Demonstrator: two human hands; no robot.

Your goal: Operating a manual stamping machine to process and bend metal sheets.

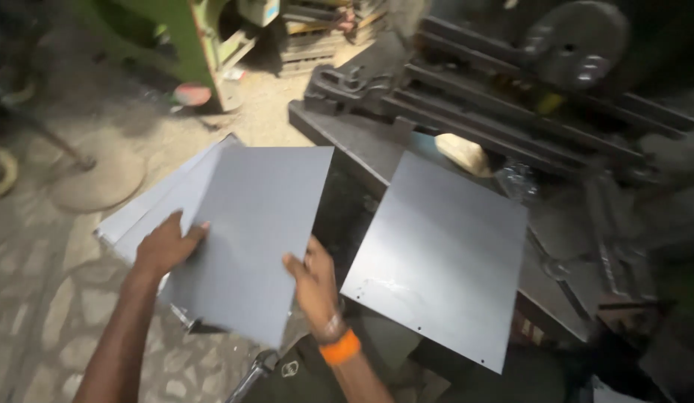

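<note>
- Orange wristband [339, 348] nearest the lens, on the right wrist.
- Right hand [313, 280] clamped on the near right edge of the top grey metal sheet [254, 231], thumb over the face, fingers hidden beneath.
- Left hand [164, 246] pressed on the same sheet's left edge, fingers curled over its face; closed grip on both sides, then.
- Top sheet held slightly tilted over a stack of like sheets [149, 205], itself resting above the stone floor [41, 298].
- Second grey sheet [444, 257] lying flat to the right on the dark metal desk [347, 138], apart from both hands, small holes along its near edge.
- Step in hand, as judged: lifting one sheet off the stack.
- Next move likely calls for a level carry rightwards, edges kept clear of the desk corner, firm hold against slipping.
</note>
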